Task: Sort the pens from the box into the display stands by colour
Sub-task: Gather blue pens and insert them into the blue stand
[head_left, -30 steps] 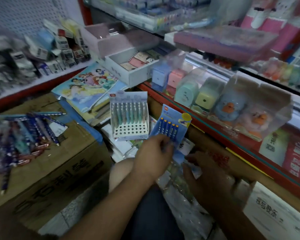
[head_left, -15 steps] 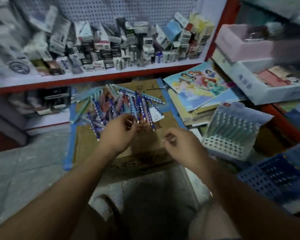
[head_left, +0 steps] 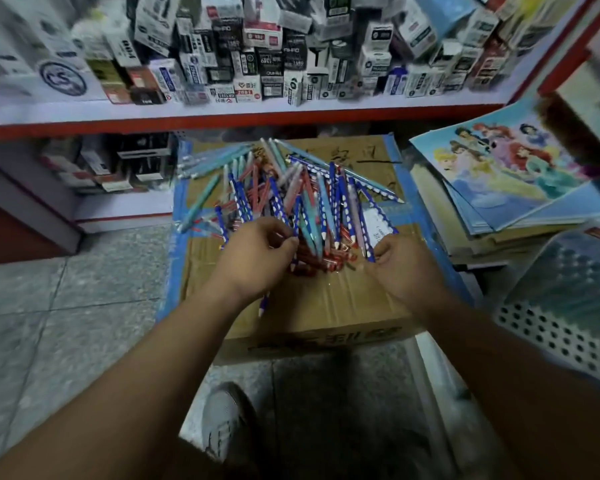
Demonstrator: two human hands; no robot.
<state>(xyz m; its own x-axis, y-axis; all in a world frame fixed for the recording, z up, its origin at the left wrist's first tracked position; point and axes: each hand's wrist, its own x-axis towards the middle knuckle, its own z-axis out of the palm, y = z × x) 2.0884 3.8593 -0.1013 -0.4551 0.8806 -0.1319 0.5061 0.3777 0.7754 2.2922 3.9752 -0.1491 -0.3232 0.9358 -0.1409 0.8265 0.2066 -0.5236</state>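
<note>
A heap of pens (head_left: pixel 302 199) in dark blue with white dots, red, teal and pale pink lies loose on top of a taped cardboard box (head_left: pixel 326 306). My left hand (head_left: pixel 257 261) is at the heap's near edge with fingers curled round a dark blue pen (head_left: pixel 263 304), whose tip sticks out below the hand. My right hand (head_left: pixel 406 268) is at the heap's right edge, its fingertips pinching the near end of a blue dotted pen (head_left: pixel 368 237). A white perforated display stand (head_left: pixel 548 337) with teal pens stands at the far right.
Behind the cardboard box runs a red-edged shelf (head_left: pixel 243 114) packed with small stationery boxes. A stack of picture books (head_left: pixel 506 174) lies to the right of the box. Grey tiled floor (head_left: pixel 66 306) is on the left, my shoe (head_left: pixel 222 427) below.
The view swung left from the display stands to the box. My left hand let go of the blue stand, and both hands reached into the pen heap and closed on pens.
</note>
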